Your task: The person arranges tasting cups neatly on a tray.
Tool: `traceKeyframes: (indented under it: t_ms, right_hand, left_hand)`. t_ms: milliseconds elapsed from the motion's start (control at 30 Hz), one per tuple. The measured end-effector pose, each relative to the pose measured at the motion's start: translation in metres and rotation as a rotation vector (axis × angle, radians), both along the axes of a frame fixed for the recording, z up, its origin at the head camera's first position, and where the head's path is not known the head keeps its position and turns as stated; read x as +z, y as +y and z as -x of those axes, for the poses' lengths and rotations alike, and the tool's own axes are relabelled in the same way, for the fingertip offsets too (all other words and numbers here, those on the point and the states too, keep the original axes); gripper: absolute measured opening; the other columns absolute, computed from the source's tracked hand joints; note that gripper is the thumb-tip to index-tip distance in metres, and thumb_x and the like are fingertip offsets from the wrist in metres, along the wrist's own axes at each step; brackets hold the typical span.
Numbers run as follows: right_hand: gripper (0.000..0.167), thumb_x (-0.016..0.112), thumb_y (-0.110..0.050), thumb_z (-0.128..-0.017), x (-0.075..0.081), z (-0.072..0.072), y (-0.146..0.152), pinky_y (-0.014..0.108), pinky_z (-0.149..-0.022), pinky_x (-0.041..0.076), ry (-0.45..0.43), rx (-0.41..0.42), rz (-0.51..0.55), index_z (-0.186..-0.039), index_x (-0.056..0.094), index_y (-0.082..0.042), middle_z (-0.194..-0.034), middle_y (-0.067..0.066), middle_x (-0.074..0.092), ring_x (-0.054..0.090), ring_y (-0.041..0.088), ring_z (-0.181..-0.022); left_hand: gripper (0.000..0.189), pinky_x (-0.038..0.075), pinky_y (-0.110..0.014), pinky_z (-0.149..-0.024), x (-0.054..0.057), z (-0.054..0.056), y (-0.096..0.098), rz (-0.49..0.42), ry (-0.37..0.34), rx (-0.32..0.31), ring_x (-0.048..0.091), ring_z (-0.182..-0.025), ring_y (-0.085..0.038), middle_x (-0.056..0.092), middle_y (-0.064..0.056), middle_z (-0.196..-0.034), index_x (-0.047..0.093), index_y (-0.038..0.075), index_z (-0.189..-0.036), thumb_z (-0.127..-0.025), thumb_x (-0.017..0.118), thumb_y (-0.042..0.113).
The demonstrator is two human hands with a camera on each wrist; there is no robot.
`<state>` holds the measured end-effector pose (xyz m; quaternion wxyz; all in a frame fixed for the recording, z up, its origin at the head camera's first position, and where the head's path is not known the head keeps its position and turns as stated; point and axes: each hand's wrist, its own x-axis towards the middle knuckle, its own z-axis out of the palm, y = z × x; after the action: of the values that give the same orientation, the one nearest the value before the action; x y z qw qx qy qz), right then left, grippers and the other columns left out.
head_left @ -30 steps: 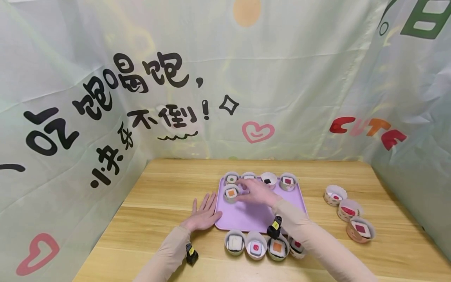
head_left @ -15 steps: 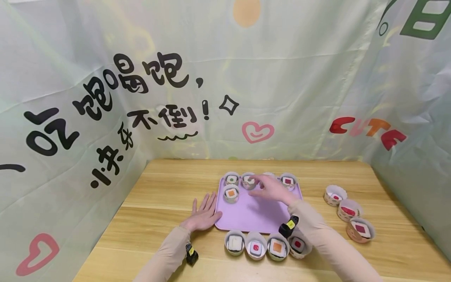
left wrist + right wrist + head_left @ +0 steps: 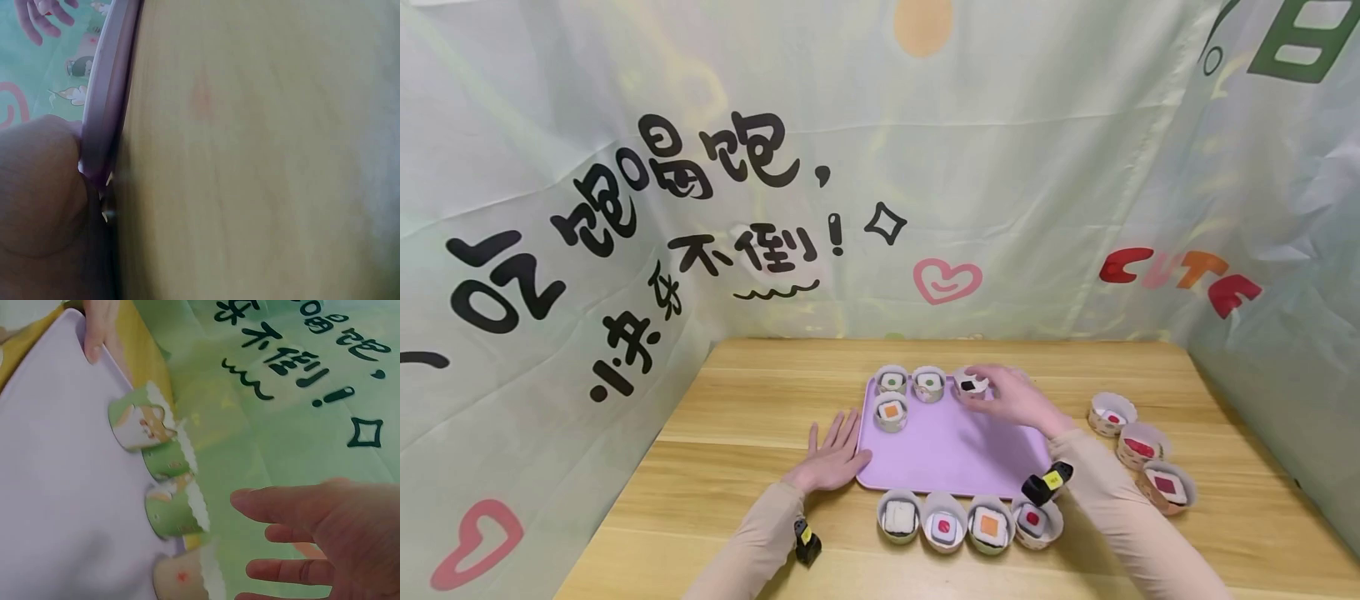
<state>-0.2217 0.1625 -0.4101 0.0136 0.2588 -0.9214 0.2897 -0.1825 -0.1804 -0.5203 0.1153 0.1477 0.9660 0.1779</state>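
Note:
In the head view my left hand [image 3: 831, 462] lies on the table with straight fingers, its thumb at the left rim of the purple tray [image 3: 940, 450]. Over the back right of the tray hovers my right hand [image 3: 1017, 402], thumb and fingers spread. Its fingertips overlap a paper cup [image 3: 960, 392] holding a white piece with a black centre. Seen from the right wrist, these fingers [image 3: 287, 572] reach out straight beside the cups, nothing between them. Left along the back row stand two cups with green-centred sushi pieces, and an orange-centred one [image 3: 891, 412] sits in front.
Several paper cups with sushi pieces, one orange-centred [image 3: 989, 525], line the tray's front edge. On the right of the table stand three more cups, the middle one with a red topping [image 3: 1140, 448]. A printed cloth [image 3: 1022, 192] hangs behind the table.
My right hand has moved right along the back row, uncovering the second cup and now covering the fourth. My left hand has stayed by the tray.

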Motion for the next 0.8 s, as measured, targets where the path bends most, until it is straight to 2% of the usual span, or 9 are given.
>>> traceKeyframes:
  t_ms: [100,267,467,633,800]
  right_hand:
    - [0.06,0.074,-0.026,-0.09,0.002,0.001,0.01,0.057,-0.095,0.053,-0.033,-0.02,-0.003,-0.136,0.056,0.008,-0.131,0.03,0.062,0.063,0.045,-0.113]
    - [0.061,0.072,-0.024,-0.092,0.009,0.002,0.027,0.061,-0.1,0.049,-0.064,-0.049,-0.019,-0.139,0.052,0.009,-0.138,0.033,0.056,0.057,0.051,-0.122]
    - [0.064,0.072,-0.03,-0.092,0.016,0.005,0.043,0.066,-0.103,0.044,-0.078,-0.097,-0.048,-0.14,0.051,0.008,-0.138,0.035,0.054,0.051,0.054,-0.127]
    - [0.063,0.07,-0.029,-0.093,0.015,0.008,0.059,0.067,-0.103,0.043,-0.071,-0.136,-0.081,-0.139,0.051,0.009,-0.139,0.036,0.053,0.049,0.056,-0.128]
    - [0.067,0.07,-0.033,-0.092,0.011,0.01,0.079,0.068,-0.105,0.04,-0.107,-0.195,-0.121,-0.14,0.049,0.009,-0.143,0.036,0.049,0.045,0.056,-0.131]
  left_hand:
    - [0.073,-0.014,-0.063,-0.123,-0.002,0.001,0.0,0.003,0.001,-0.001,-0.004,-0.16,-0.027,-0.001,-0.003,-0.172,0.009,0.01,-0.162,-0.106,0.031,0.051]
    - [0.073,-0.015,-0.063,-0.122,0.003,-0.001,0.0,-0.017,-0.01,0.003,-0.003,-0.16,-0.028,0.001,-0.004,-0.172,0.011,0.009,-0.162,-0.106,0.032,0.05]
    - [0.073,-0.015,-0.063,-0.122,0.003,-0.001,0.0,-0.017,-0.011,-0.002,-0.004,-0.16,-0.027,0.0,-0.004,-0.172,0.01,0.009,-0.162,-0.106,0.032,0.05]
    - [0.073,-0.015,-0.063,-0.122,0.002,0.0,0.0,-0.012,-0.01,-0.004,-0.004,-0.16,-0.027,0.0,-0.004,-0.172,0.01,0.009,-0.162,-0.106,0.031,0.051]
    - [0.073,-0.016,-0.063,-0.122,0.002,0.0,0.0,-0.016,-0.012,-0.006,-0.004,-0.16,-0.028,-0.001,-0.004,-0.172,0.01,0.009,-0.162,-0.106,0.032,0.05]
